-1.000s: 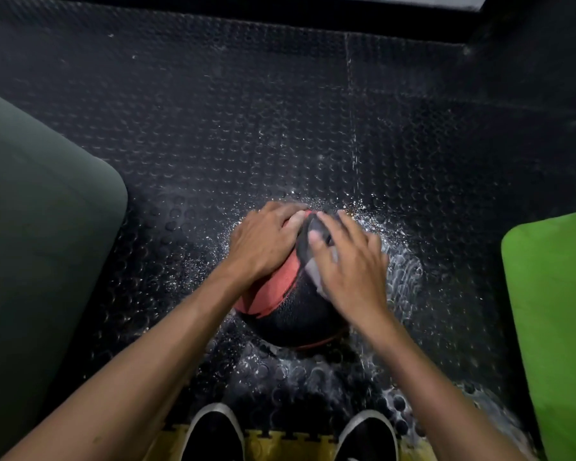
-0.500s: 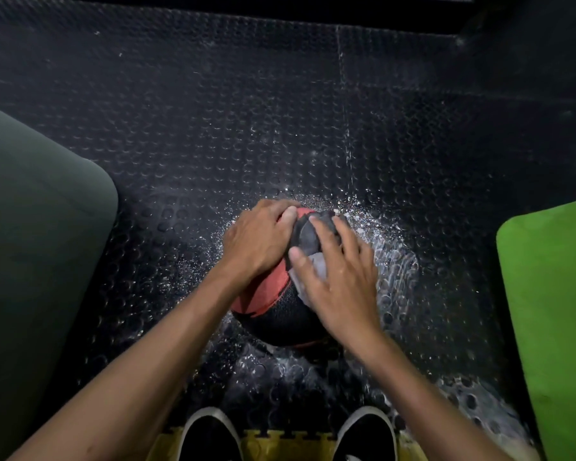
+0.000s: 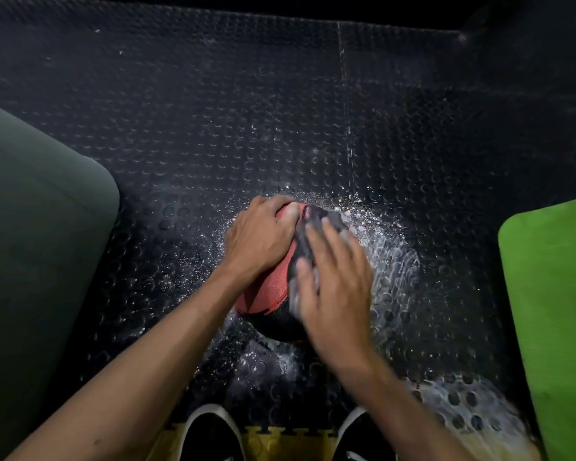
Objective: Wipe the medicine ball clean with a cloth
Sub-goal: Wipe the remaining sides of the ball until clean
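Observation:
A red and black medicine ball (image 3: 270, 289) sits on the wet black studded floor mat (image 3: 280, 111) in front of my feet. My left hand (image 3: 258, 242) lies over the ball's top left, its fingers curled round the far side. My right hand (image 3: 338, 287) presses a grey cloth (image 3: 305, 242) flat against the ball's right upper side with straight, spread fingers; it is motion-blurred. Most of the cloth is hidden under that hand.
Water spray and puddles cover the mat around and to the right of the ball (image 3: 396, 261). A dark green mat (image 3: 30, 244) lies at the left and a bright green mat (image 3: 552, 311) at the right. My two black shoes (image 3: 210, 434) stand on a yellow tile edge.
My right hand has slid the cloth a little toward me and to the left over the ball. My left hand has stayed on the ball's top left.

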